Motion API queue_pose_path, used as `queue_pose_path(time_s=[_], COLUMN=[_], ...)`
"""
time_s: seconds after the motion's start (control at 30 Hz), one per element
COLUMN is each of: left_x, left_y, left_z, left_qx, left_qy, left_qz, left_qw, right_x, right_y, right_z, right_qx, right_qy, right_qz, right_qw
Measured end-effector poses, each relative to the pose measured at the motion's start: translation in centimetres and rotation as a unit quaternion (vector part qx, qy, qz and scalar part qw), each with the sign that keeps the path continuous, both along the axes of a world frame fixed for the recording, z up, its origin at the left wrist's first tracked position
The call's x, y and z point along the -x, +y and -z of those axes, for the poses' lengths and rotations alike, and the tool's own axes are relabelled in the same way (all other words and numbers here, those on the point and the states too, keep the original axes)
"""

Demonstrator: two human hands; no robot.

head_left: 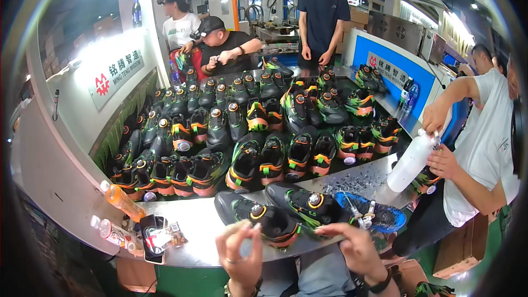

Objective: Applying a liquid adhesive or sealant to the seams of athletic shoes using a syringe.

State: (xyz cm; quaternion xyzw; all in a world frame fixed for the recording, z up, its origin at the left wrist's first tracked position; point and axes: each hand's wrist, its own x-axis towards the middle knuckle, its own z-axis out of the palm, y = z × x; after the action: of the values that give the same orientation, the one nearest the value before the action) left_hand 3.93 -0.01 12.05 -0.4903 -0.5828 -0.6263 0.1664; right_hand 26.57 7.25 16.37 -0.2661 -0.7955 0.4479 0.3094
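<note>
1. Clock directions run from the middle of the view, 12 at the top.
2. At 6 o'clock the left hand [240, 250] has thumb and forefinger tips brought together; I cannot tell whether anything is pinched there. It is beside the heel of a black dial-laced sneaker [261, 217].
3. At 5 o'clock the right hand [357, 245] is open, fingers extended to the heel of a second dial-laced sneaker [316, 204]; contact is unclear.
4. Both sneakers lie on a shiny metal tabletop [203, 225], toes toward 11.
5. At 4 o'clock on it, a blue oval tray [400, 217] holds dark scraps, with metal tools [360, 210] across its edge.
6. Toward 8: an orange drink bottle [124, 202], a phone [149, 223] and a clear packet [165, 239].
7. Rows of matching sneakers [270, 157] fill the centre.
8. White panel [66, 102] at 10, blue panel [379, 71] at 2.
9. At 3 a co-worker in white [484, 121] grips a white bottle [410, 165]; a person in dark clothes [324, 19] stands at 1.
10. Green floor [181, 278] at 7.
</note>
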Motion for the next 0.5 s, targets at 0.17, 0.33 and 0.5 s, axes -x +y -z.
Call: queue_pose_path(time_s=[0.17,0.33,0.5], left_x=[3.7,3.4,2.2], left_y=[0.1,2.5,4.2], left_z=[4.3,6.8,10.2], left_qx=[0.034,0.133,0.243], left_qy=[-0.122,-0.193,-0.167], left_qz=[-0.071,-0.042,0.055], left_qw=[0.989,0.971,0.954], right_x=[1.8,4.2,5.3], right_y=[3.5,4.8,4.6], right_z=[2.7,3.2,4.7], right_qx=[-0.262,-0.161,-0.189], right_qy=[-0.201,-0.285,-0.131], right_qz=[0.159,0.153,0.129], right_qw=[0.93,0.932,0.965])
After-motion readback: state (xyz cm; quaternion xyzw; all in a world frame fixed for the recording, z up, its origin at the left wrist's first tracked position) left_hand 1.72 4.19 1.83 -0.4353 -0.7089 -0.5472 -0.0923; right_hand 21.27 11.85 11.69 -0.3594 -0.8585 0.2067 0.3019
